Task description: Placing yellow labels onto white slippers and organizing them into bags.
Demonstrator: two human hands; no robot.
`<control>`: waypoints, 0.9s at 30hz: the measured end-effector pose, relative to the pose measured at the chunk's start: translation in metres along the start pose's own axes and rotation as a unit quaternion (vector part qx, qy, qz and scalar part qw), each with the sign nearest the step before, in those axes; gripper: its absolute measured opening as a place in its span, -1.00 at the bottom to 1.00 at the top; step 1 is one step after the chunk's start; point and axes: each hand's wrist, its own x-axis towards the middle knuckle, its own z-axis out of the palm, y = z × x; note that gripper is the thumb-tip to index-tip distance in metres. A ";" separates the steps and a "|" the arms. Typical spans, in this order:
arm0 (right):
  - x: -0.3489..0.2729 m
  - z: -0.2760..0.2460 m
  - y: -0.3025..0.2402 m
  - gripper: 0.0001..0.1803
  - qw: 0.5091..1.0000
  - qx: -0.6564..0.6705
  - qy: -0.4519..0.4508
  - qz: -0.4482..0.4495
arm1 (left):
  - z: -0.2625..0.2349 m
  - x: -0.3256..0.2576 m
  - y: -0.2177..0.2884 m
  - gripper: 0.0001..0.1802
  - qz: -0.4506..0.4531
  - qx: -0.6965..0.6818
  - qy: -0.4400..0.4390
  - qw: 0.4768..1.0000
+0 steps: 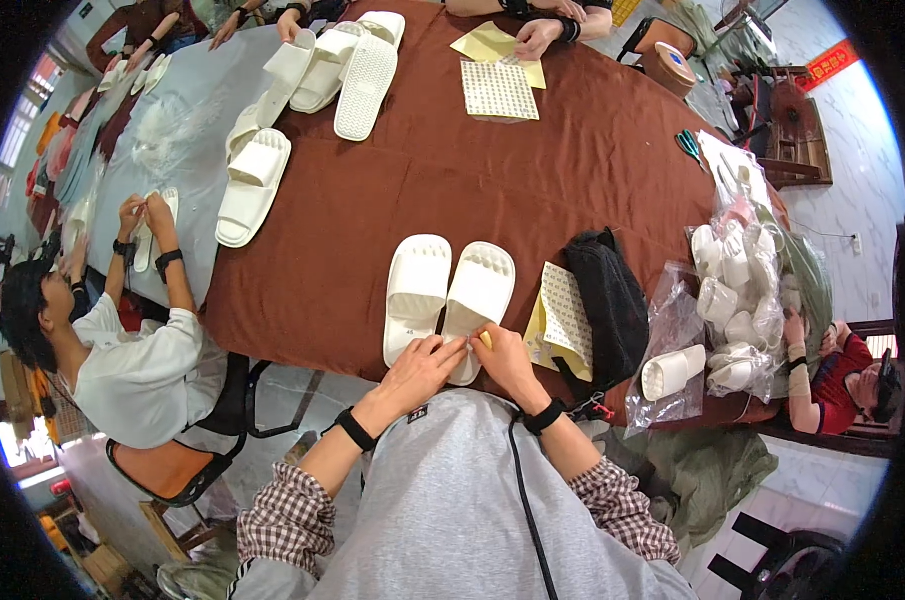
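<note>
Both hands meet at the heel of the right-hand white slipper (pixel 478 300), at the near edge of the worktop (pixel 373 220); the heel itself is hidden under the fingers. Left hand (pixel 425 365) rests on that heel, fingers together and pressed to the sole. Right hand (pixel 503 358) pinches a small yellowish piece against it; what the piece is cannot be made out. Second white slipper (pixel 416 290) lies touching alongside, soles up. Just right: a yellow-backed sticker sheet (pixel 565 315), partly under a black pouch (pixel 608 305). Further right, a clear bag of white slippers (pixel 738 290) overhangs the rim. Brown cloth lies open beyond the pair. Other people's hands work at the far and left sides; more slippers (pixel 358 65) lie there. Pale tile floor.
</note>
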 end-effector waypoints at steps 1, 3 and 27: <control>-0.002 0.002 0.001 -0.75 0.996 -0.064 0.036 -0.049 | 0.000 0.001 0.000 -0.38 0.004 0.014 -0.007 1.000; -0.005 0.004 -0.001 -0.76 0.984 -0.127 0.072 -0.099 | 0.000 0.002 -0.001 -0.37 0.007 0.029 -0.015 0.999; -0.037 -0.014 0.019 -0.34 0.905 -0.306 0.003 -0.295 | 0.000 0.005 0.003 -0.30 -0.015 0.023 0.012 1.000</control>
